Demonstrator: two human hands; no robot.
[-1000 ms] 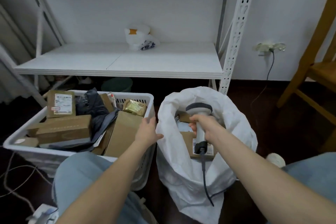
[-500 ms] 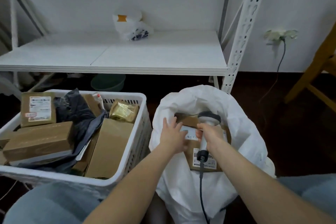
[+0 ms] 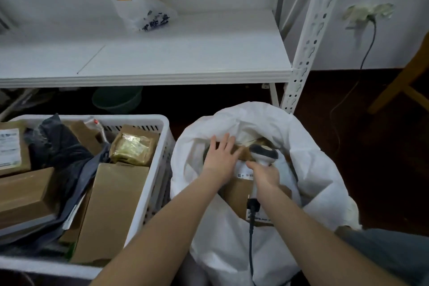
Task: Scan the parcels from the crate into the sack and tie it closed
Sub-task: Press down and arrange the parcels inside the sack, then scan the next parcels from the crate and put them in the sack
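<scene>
right now the left hand lies inside the mouth of the white sack, fingers straight and spread apart, pressing flat on a brown parcel that sits in the sack. just right of it, the right hand has its fingers curled tight round the handle of the scanner, whose dark cable hangs down the near side. just left of the sack, the white crate holds more brown boxes and a dark mailer bag.
</scene>
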